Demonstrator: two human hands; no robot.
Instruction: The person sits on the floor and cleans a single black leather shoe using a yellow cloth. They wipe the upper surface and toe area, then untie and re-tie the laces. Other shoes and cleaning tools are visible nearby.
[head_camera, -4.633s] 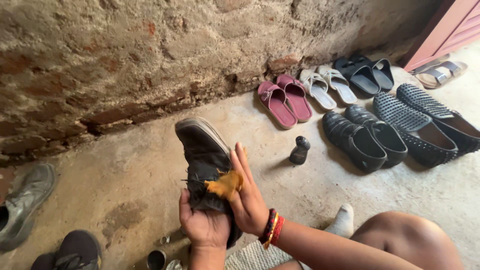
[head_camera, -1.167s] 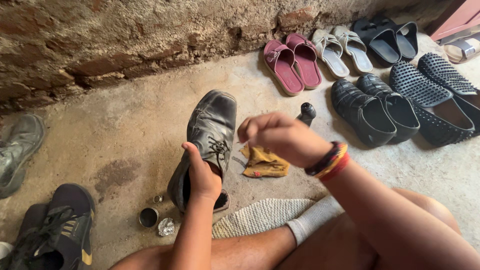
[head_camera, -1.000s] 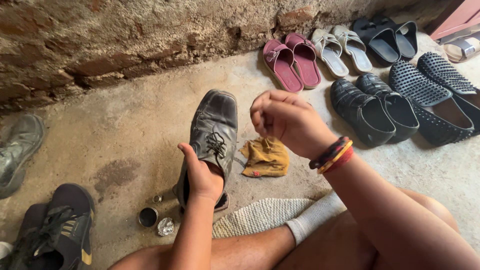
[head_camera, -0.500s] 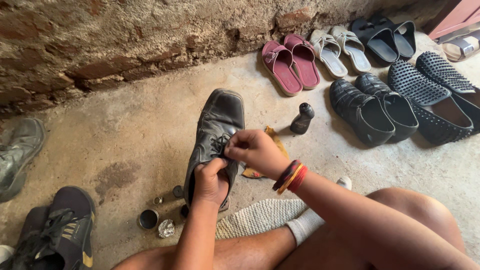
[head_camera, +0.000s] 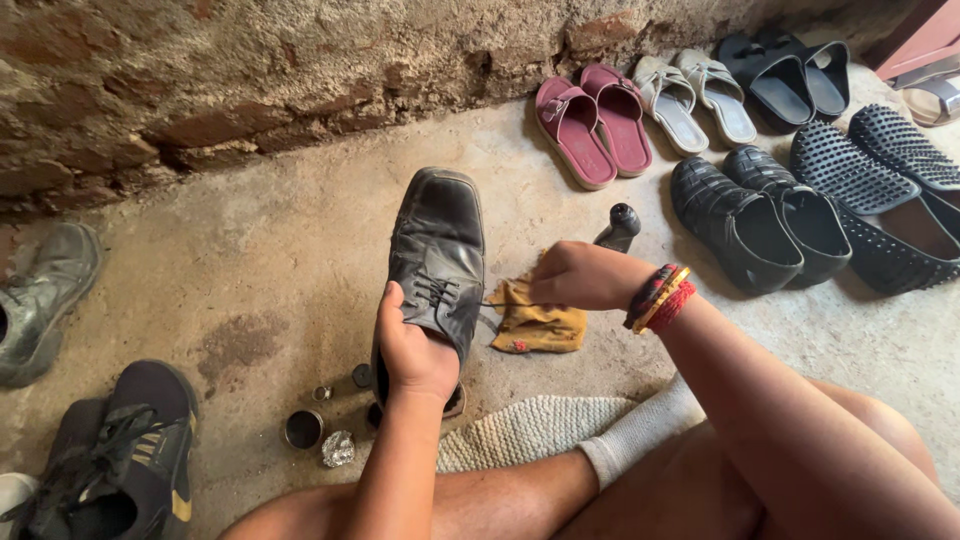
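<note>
the black leather lace-up shoe (head_camera: 438, 262) stands toe-up on the concrete floor (head_camera: 260, 250). the left hand (head_camera: 412, 350) grips its heel side; the right hand (head_camera: 580, 275) pinches a thin black lace end (head_camera: 500, 304) taut above a crumpled yellow cloth (head_camera: 535, 322).

A home's entrance area is suggested: pairs of sandals (head_camera: 590, 125) and slip-on shoes (head_camera: 760, 205) are lined up at upper right along a rough brick wall (head_camera: 200, 90) on a concrete floor (head_camera: 250, 260).
</note>
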